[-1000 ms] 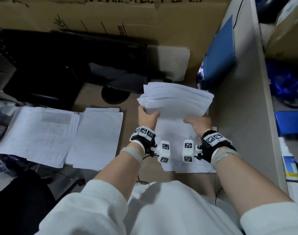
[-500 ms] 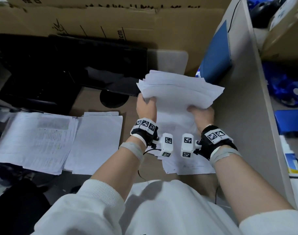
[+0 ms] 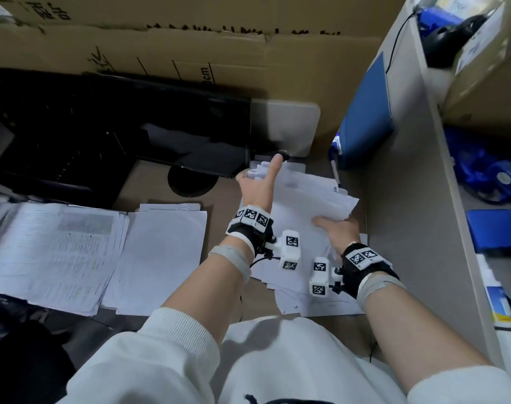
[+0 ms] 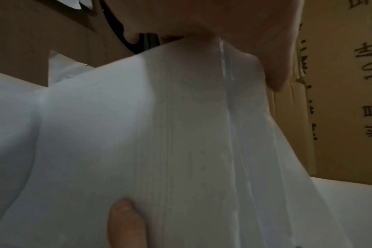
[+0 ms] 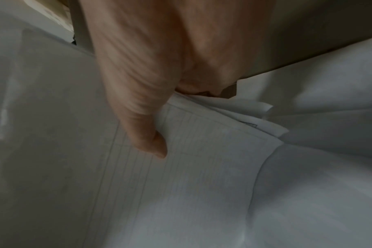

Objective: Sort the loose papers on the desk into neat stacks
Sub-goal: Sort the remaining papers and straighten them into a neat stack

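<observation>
I hold a thick, uneven bundle of white papers (image 3: 309, 196) just above the desk, at the right. My left hand (image 3: 258, 188) grips its far left corner, fingers curled round the edge and thumb pointing straight out. My right hand (image 3: 338, 228) pinches the near right edge, thumb on top. The left wrist view is filled by the bundle (image 4: 181, 134) lying against the palm. In the right wrist view the thumb (image 5: 142, 117) presses on a lined sheet (image 5: 191, 176). More loose sheets (image 3: 306, 298) lie under the bundle. At the left lie a printed stack (image 3: 53, 252) and a blank stack (image 3: 164, 252).
A black monitor (image 3: 117, 135) on a round base (image 3: 191, 182) stands behind the stacks, with a cardboard box (image 3: 190, 48) at the back. A blue folder (image 3: 367, 112) leans on the grey partition (image 3: 417, 199) close to the right of the bundle.
My left hand has slid from the bundle's near edge to its far left corner, and its thumb has come off the paper. The bundle has sunk and tilted towards the desk.
</observation>
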Tool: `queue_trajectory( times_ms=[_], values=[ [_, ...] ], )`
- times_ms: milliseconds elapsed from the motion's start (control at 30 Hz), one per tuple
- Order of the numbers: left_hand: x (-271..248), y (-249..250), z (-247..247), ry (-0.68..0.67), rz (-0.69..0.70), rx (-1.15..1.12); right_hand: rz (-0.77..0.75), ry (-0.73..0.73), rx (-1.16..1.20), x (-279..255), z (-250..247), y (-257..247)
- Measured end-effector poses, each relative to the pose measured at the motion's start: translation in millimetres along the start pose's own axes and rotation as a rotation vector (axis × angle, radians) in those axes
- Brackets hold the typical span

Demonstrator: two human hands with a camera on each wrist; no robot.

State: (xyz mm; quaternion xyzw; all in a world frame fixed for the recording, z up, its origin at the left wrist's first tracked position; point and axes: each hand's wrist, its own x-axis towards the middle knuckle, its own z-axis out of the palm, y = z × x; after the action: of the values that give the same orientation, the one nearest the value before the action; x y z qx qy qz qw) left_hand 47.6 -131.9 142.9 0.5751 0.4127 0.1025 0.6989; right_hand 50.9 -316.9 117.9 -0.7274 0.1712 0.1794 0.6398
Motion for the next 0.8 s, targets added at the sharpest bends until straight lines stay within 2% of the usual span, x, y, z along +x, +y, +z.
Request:
queue_trajectory(
  times_ms=[133, 300, 400, 467, 600, 733, 800],
  values=[
    [6.7, -2.0, 5.7, 0.093, -0.025, 0.087, -0.007, -0.023, -0.009, 1.7, -5.3, 4.3],
    [13.3, -1.0, 3.6, 0.114, 0.005, 0.102, 0.02, -0.043, -0.022, 2.2, -4.9, -1.7],
    [15.8, 1.0, 4.9, 0.037, 0.074, 0.079, 0.043, -0.011, 0.008, 4.1, -3.6, -3.5],
    [14.2, -5.3, 2.4, -0.05, 0.042, 0.081, 0.053, -0.001, 0.002, 6.7, -5.5, -1.9],
    [20.3, -24.6, -8.2, -0.118, -0.16, 0.023, 0.064, -0.094, -0.159, 12.1, -1.0, -3.4],
    [47.5, -37.5, -9.7, -0.196, -0.273, -0.122, 0.054, -0.015, -0.102, 18.3, 3.7, -13.3],
    [38.4, -28.3, -12.2, -0.218, -0.178, -0.093, 0.058, 0.007, -0.081, 19.7, 0.8, -13.3]
  ],
)
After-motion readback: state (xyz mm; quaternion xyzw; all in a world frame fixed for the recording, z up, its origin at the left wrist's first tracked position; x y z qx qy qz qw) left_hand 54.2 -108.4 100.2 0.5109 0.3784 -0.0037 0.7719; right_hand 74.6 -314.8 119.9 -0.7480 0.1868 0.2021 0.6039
